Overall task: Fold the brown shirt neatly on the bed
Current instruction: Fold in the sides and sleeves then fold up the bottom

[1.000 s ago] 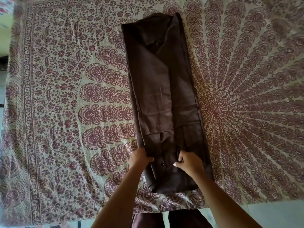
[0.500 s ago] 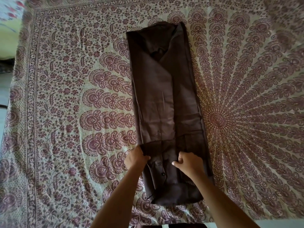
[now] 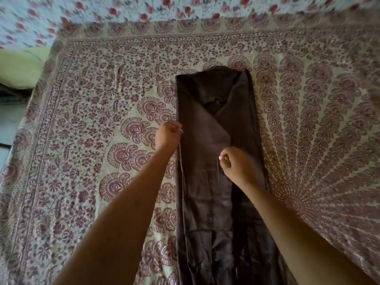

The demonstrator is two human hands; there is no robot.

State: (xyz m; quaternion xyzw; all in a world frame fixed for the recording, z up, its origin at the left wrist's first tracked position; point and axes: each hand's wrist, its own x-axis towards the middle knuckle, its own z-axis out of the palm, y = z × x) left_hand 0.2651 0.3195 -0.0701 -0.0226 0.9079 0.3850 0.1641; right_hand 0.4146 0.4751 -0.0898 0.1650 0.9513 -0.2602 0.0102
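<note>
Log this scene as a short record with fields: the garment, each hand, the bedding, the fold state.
garment: brown shirt, folded into a long narrow strip, collar end farthest from the person
left hand: fingers curled at the shirt's left edge, apparently gripping it
right hand: fingers curled, pinching fabric near the strip's middle
surface: patterned bedspread with maroon motifs
beyond it: floral cloth with red flowers
fold state: sides folded in lengthwise; near end runs out of view at the bottom
</note>
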